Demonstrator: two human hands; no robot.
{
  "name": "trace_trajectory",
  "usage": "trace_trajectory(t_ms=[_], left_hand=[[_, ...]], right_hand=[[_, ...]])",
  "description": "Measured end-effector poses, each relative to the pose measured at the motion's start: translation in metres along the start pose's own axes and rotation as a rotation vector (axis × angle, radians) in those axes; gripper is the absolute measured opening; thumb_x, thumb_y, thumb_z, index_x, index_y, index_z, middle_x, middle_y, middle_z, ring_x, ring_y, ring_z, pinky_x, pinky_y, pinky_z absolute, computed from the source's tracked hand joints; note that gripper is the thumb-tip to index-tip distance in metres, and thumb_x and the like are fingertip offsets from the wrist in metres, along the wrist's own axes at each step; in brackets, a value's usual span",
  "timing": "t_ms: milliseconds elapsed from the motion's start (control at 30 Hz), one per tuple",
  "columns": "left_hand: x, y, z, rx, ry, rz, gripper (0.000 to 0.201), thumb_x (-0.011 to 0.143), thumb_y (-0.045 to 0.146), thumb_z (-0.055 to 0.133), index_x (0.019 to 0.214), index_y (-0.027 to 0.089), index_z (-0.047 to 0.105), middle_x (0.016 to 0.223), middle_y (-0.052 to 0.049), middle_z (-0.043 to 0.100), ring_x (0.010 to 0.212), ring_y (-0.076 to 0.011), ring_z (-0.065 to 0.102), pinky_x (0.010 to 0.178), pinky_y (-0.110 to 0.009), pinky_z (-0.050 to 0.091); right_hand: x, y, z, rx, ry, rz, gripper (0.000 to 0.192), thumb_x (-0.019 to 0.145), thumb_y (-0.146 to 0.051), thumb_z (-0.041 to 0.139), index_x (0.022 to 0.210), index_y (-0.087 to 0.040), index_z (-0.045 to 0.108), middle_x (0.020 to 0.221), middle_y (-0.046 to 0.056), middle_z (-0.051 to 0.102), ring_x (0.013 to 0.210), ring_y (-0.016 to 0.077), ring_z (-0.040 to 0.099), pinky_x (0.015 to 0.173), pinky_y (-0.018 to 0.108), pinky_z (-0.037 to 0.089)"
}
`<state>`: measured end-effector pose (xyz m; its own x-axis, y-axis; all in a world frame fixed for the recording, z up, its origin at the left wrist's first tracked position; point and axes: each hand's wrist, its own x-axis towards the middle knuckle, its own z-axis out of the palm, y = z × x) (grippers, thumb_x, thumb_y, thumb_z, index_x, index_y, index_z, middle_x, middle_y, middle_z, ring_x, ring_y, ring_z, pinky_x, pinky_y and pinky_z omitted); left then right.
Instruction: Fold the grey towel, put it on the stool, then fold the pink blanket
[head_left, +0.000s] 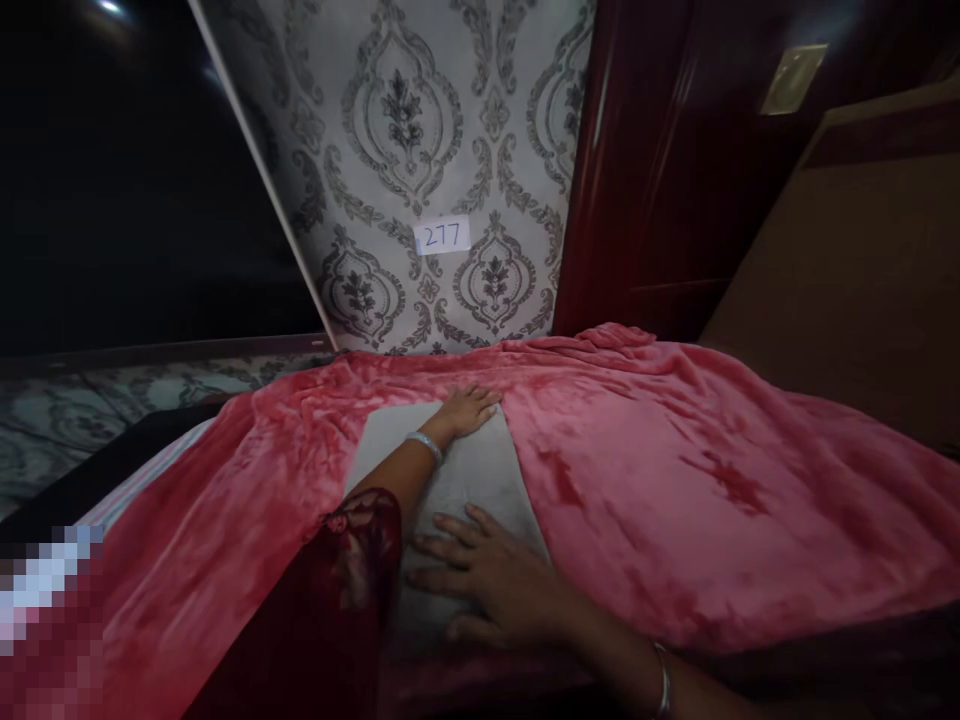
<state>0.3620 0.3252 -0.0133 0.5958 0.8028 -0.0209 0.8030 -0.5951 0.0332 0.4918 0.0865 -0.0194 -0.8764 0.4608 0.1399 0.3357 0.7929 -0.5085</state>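
A light grey, flat, rectangular piece that looks like folded cloth [499, 470] lies lengthwise on a pink plush blanket [637, 480]. My left hand [469, 408] rests at its far edge, fingers stretched out and palm down. Closer to me, my right hand [491, 575] lies over the near half of the grey piece with its fingers spread. Neither hand grips anything. My left forearm and its dark red sleeve hide part of the left side of the piece, and its near end is in shadow.
A large black screen [127, 190] stands at the left. Behind the blanket is patterned wallpaper [405, 110] with a paper label [442, 235] reading 277. Dark red wood panelling [645, 180] and a big brown cardboard-like board [862, 270] rise at the right.
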Motion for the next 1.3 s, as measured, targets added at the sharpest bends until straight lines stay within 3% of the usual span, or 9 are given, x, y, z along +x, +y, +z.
trace_trajectory(t_ms=[133,267,367,467,667,1033,1167,1300], left_hand=[[-0.034,0.009,-0.012,-0.046,0.044,0.080,0.058,0.103,0.052,0.031,0.156,0.030,0.038,0.168,-0.008,0.026,0.157,-0.0303,0.017,0.124,-0.063,0.005],[-0.103,0.014,-0.018,-0.228,-0.070,0.238,0.059,0.105,0.053,0.021,0.154,0.030,0.042,0.167,-0.004,0.030,0.157,-0.0240,0.016,0.126,-0.054,0.010],[-0.152,0.013,-0.019,-0.283,-0.151,0.294,0.060,0.104,0.057,0.019,0.153,0.034,0.044,0.165,-0.002,0.035,0.156,-0.0225,0.021,0.126,-0.054,0.011],[-0.178,0.006,-0.012,-0.250,-0.126,0.264,0.057,0.104,0.056,0.023,0.154,0.036,0.041,0.167,-0.003,0.031,0.156,-0.0246,0.021,0.125,-0.058,0.009],[-0.162,-0.027,0.006,-0.113,0.012,0.178,0.060,0.101,0.055,0.036,0.157,0.035,0.035,0.168,-0.005,0.027,0.157,-0.0304,0.016,0.123,-0.064,0.009],[-0.108,-0.096,0.008,-0.146,0.023,-0.157,0.062,0.101,0.059,0.028,0.158,0.035,0.034,0.167,-0.004,0.031,0.156,-0.0284,0.021,0.124,-0.057,0.015],[-0.103,-0.103,0.008,-0.140,0.044,-0.230,0.061,0.102,0.056,0.028,0.158,0.032,0.034,0.166,-0.005,0.033,0.155,-0.0268,0.023,0.124,-0.052,0.017],[-0.118,-0.092,0.004,-0.107,0.102,-0.288,0.067,0.101,0.054,0.034,0.161,0.023,0.028,0.170,-0.012,0.018,0.158,-0.0293,0.008,0.125,-0.057,0.006]], right_hand=[[-0.001,0.005,0.006,-0.050,-0.036,0.005,0.065,0.099,-0.064,0.047,0.158,-0.039,0.034,0.168,0.000,0.025,0.156,0.0278,0.011,0.125,0.058,0.001],[0.000,0.005,0.004,-0.071,-0.060,0.002,0.067,0.099,-0.063,0.049,0.158,-0.035,0.037,0.168,0.004,0.024,0.156,0.0304,0.011,0.124,0.061,0.002],[0.010,-0.002,-0.002,-0.067,-0.050,-0.010,0.062,0.101,-0.060,0.047,0.155,-0.032,0.043,0.163,0.006,0.036,0.154,0.0291,0.022,0.125,0.058,0.005],[0.028,-0.008,0.001,-0.086,-0.051,-0.054,0.056,0.104,-0.054,0.044,0.153,-0.030,0.046,0.158,0.007,0.045,0.151,0.0261,0.029,0.126,0.053,0.009],[0.042,-0.004,0.023,-0.133,-0.097,-0.063,0.061,0.105,-0.053,0.042,0.160,-0.032,0.031,0.170,0.005,0.016,0.157,0.0260,0.006,0.125,0.057,0.006],[0.039,-0.005,0.017,-0.106,-0.124,-0.042,0.059,0.105,-0.051,0.042,0.160,-0.035,0.031,0.169,0.004,0.018,0.157,0.0240,0.006,0.126,0.054,0.006],[0.040,-0.005,0.018,-0.116,-0.126,-0.023,0.059,0.105,-0.055,0.040,0.160,-0.036,0.031,0.170,0.002,0.017,0.157,0.0236,0.007,0.126,0.054,0.008],[0.038,-0.003,0.019,-0.145,-0.111,-0.035,0.059,0.104,-0.055,0.042,0.159,-0.036,0.033,0.169,0.002,0.020,0.157,0.0234,0.009,0.125,0.054,0.010]])
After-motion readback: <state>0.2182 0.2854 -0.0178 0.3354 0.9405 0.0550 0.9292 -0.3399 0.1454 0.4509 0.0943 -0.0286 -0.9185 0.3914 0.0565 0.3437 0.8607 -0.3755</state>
